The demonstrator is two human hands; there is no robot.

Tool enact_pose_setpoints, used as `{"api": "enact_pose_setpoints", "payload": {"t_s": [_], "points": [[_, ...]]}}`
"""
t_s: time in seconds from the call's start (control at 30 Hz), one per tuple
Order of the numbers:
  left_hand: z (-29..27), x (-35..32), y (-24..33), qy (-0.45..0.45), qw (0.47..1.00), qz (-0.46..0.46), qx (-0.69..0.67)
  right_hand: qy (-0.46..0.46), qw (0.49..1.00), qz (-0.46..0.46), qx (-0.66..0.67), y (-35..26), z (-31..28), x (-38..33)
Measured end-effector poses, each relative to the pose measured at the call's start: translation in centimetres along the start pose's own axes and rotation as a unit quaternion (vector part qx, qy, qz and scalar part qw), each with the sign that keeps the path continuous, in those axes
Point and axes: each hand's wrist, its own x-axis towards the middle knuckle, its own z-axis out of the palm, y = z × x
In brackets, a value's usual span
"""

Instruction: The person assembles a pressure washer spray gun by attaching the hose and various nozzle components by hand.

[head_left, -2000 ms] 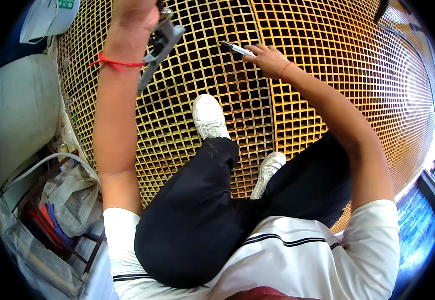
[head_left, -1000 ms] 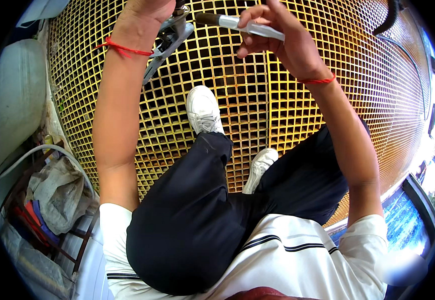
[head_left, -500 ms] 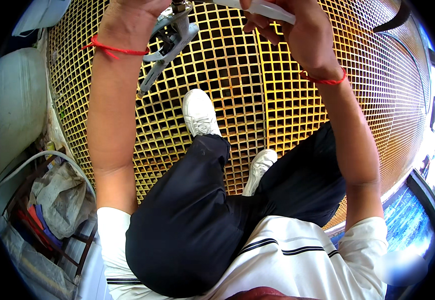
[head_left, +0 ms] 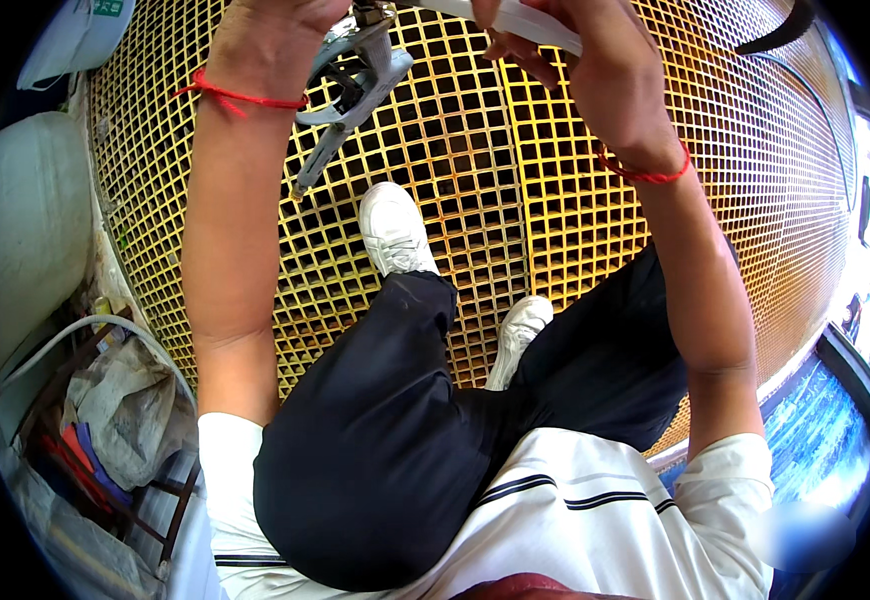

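Note:
At the top edge, my left hand (head_left: 290, 25) is partly cut off, its fingers mostly out of view. It is closed on a grey metal tool that looks like a spray gun (head_left: 380, 70), with a handle and trigger-like lever hanging down over the grating. My right hand (head_left: 615, 75) is closed on a translucent white plastic piece (head_left: 545, 28), which runs leftward above the tool. Its upper end lies beyond the frame, so I cannot tell its full shape or whether it joins the tool. Both wrists wear red strings.
Yellow grating (head_left: 475, 220) lies underfoot, around my white shoes (head_left: 395, 230). Along the left stand a large pale container (head_left: 35, 210), a white bucket (head_left: 80, 40) and a rack (head_left: 180, 510) with a crumpled sack (head_left: 125, 395). A dark curved hose (head_left: 780, 30) is at the upper right.
The spray gun and my left hand have shifted slightly right in the picture. My right hand has moved slightly left, and both grips look the same.

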Motion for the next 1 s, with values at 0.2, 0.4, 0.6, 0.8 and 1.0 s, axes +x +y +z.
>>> {"api": "enact_pose_setpoints", "payload": {"t_s": [0.2,0.4,0.6,0.8,1.0], "points": [[3.5,1.0,0.8,0.029,0.996,0.017,-0.088,0.065,0.996,0.037,-0.041,-2.7,-1.8,-1.4],[7.8,4.1,1.0,0.02,0.989,0.034,-0.14,0.136,0.98,0.085,-0.115,-3.4,-5.7,-2.3],[11.8,7.5,-1.1,0.002,0.982,0.04,-0.187,0.188,0.966,0.094,-0.153,-3.6,-8.9,-3.7],[11.8,7.5,-1.9,-0.017,0.972,0.052,-0.23,0.221,0.968,0.108,-0.054,-4.4,-9.7,-4.0],[12.0,6.5,-1.0,-0.008,0.975,0.069,-0.212,0.235,0.957,0.144,-0.088,-4.4,-9.5,-3.8]]}}
